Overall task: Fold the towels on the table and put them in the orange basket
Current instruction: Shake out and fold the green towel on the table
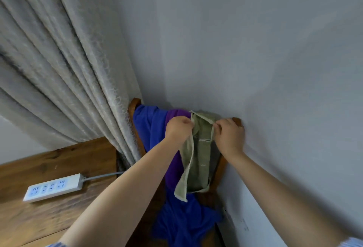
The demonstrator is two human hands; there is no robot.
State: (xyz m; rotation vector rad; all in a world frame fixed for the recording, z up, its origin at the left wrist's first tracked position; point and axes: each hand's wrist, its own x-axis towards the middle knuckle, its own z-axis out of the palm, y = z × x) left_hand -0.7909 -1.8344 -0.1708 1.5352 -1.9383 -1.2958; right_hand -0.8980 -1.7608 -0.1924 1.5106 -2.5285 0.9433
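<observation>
An olive-green towel [198,160] hangs over the back of a wooden chair [220,170], its lower end dangling. My left hand [177,128] pinches its upper left edge, and my right hand [228,134] pinches the upper right edge close by. Under it a purple towel [172,166] drapes over the chair back, and a blue towel [149,127] lies beside that and spills down onto the seat. No orange basket is in view.
A wooden table [59,168] at the left carries a white power strip [54,187] with a grey cable. A grey curtain [64,70] hangs between table and chair. A grey wall [255,50] stands right behind the chair.
</observation>
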